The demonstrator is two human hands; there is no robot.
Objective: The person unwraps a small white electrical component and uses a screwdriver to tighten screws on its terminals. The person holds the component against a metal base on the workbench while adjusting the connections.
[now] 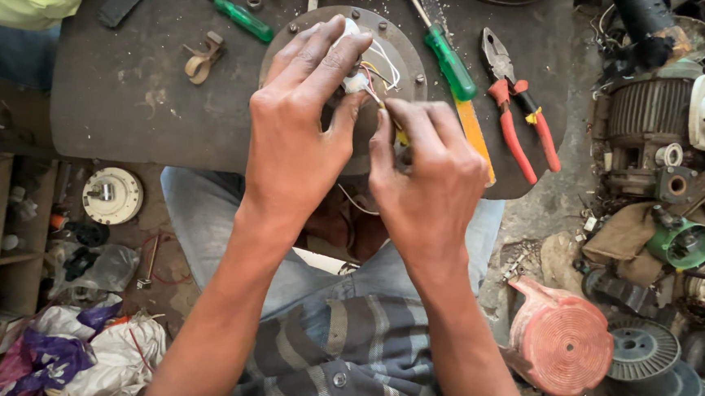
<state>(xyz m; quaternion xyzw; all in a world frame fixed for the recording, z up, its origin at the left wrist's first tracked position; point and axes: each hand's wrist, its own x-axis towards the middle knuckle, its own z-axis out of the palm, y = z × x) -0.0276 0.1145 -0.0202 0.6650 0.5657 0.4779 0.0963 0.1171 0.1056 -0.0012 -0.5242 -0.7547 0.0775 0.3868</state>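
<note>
White wires (358,81) under left hand (295,133) fingertips

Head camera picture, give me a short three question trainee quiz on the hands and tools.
1. True or false: the red-handled pliers lie to the right of the right hand.
2. What is the left hand pinching over the round metal motor plate?
3. How many green-handled screwdrivers lie on the dark worktable? A one, B two, C three.

Key:
1. True.
2. Thin wires.
3. B: one at left, one by the pliers.
</note>
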